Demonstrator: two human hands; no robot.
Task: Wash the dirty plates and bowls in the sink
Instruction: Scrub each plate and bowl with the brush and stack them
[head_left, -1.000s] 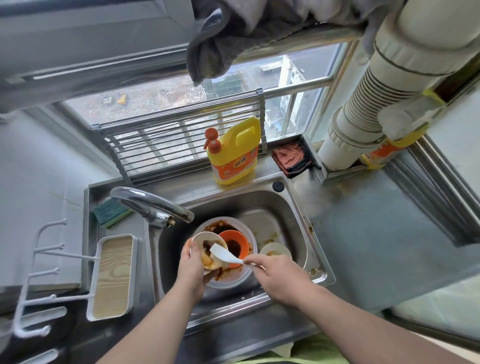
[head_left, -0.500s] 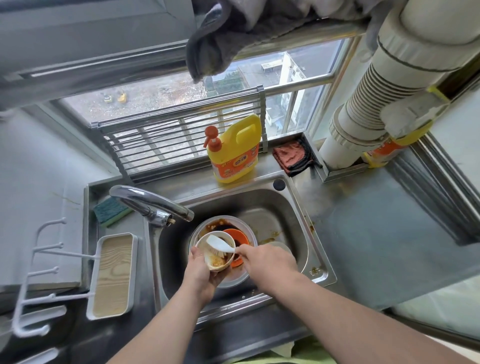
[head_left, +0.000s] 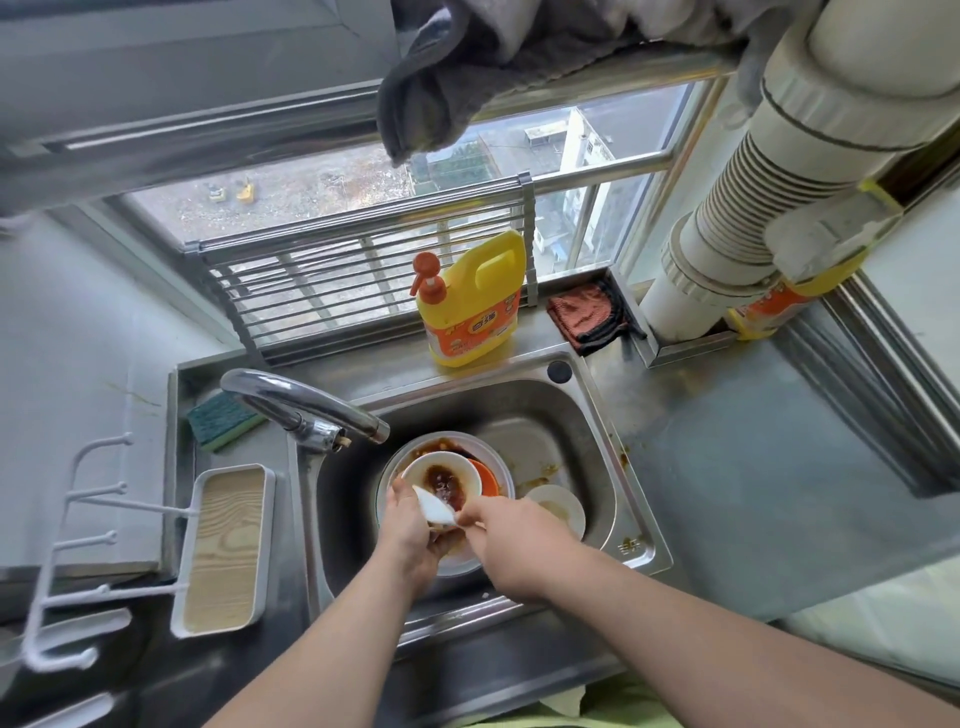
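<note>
A steel sink (head_left: 602, 467) holds dirty dishes. My left hand (head_left: 408, 525) grips a small white bowl (head_left: 441, 475) smeared with brown sauce, held over a large white plate (head_left: 460, 564). My right hand (head_left: 506, 530) pinches the handle of a white spoon (head_left: 434, 506) whose scoop lies across the bowl's near rim. An orange bowl (head_left: 485, 475) sits on the plate behind the white bowl. Another small white dish (head_left: 558, 506) rests on the sink floor to the right.
The faucet (head_left: 306, 402) reaches over the sink from the left. A green sponge (head_left: 221, 423) lies behind it, and a yellow detergent bottle (head_left: 475, 301) stands on the back ledge beside a red cloth (head_left: 584, 314). A white rack tray (head_left: 223, 548) sits left; steel counter (head_left: 753, 467) right.
The bowl has been turned so its sauce-stained inside faces up. The spoon has slid from the bowl's middle to its near rim, and both hands have drawn closer together.
</note>
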